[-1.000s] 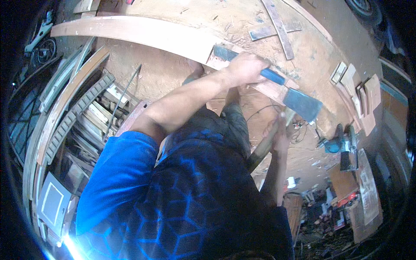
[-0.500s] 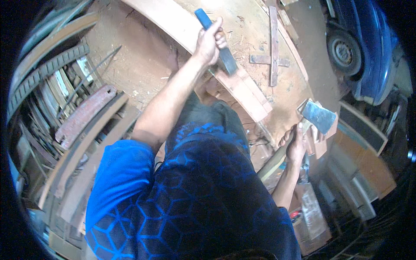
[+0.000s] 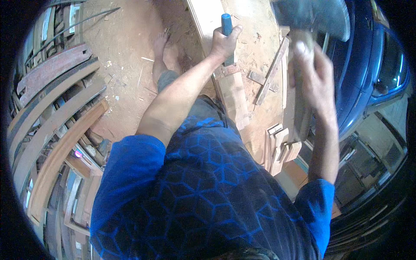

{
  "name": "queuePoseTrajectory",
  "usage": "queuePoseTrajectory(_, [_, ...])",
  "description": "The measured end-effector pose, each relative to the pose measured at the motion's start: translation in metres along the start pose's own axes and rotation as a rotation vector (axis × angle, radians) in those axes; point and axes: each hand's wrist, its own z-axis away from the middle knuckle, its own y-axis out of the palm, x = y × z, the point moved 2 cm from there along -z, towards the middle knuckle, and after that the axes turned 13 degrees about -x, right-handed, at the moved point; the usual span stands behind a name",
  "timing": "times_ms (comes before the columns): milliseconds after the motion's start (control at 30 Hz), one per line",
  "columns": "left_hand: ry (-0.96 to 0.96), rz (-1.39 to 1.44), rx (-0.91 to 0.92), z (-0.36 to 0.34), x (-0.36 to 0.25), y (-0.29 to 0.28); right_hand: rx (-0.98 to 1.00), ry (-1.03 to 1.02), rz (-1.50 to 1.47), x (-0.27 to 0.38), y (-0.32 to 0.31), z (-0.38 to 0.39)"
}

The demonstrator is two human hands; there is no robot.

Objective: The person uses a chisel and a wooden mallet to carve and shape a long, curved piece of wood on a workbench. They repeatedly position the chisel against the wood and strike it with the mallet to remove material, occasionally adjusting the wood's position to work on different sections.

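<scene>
My left hand (image 3: 223, 45) is wrapped round a chisel (image 3: 226, 23) with a blue handle. The blade points down onto a pale wooden board (image 3: 234, 97), near a jointed end; the exact contact is partly covered by my hand. In my closed right hand (image 3: 318, 80) is a hatchet (image 3: 318, 16), raised high on the right, its broad dark metal head close to the camera and smeared by motion. The wooden handle runs down below the fist.
Crossed wooden strips (image 3: 269, 73) lie on the sawdust-covered surface beyond the board. Several cut wood pieces (image 3: 281, 145) are stacked at the right. A blue car (image 3: 359, 82) stands at far right. Old planks (image 3: 56, 93) are piled on the left, and a bare foot (image 3: 161, 41) rests on the ground.
My right hand has swung the hatchet up and toward the camera from low on the right. The chisel has turned more upright in my left hand. The whole view has shifted.
</scene>
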Motion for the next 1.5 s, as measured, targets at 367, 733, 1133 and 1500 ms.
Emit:
queuePoseTrajectory(367, [-0.053, -0.041, -0.030, 0.000, -0.002, 0.000, 0.277, 0.015, 0.490, 0.030, 0.074, -0.093])
queuePoseTrajectory(733, [0.004, -0.032, -0.056, 0.001, -0.001, 0.005, 0.449, -0.013, 0.686, 0.012, 0.087, -0.115])
queuePoseTrajectory(1133, [-0.123, -0.175, -0.077, 0.008, -0.014, -0.003, 0.483, -0.258, 0.903, 0.004, 0.099, -0.123])
queuePoseTrajectory(1500, [-0.049, 0.035, -0.162, 0.018, -0.011, -0.010, 0.174, -0.099, 0.313, 0.081, 0.069, -0.140])
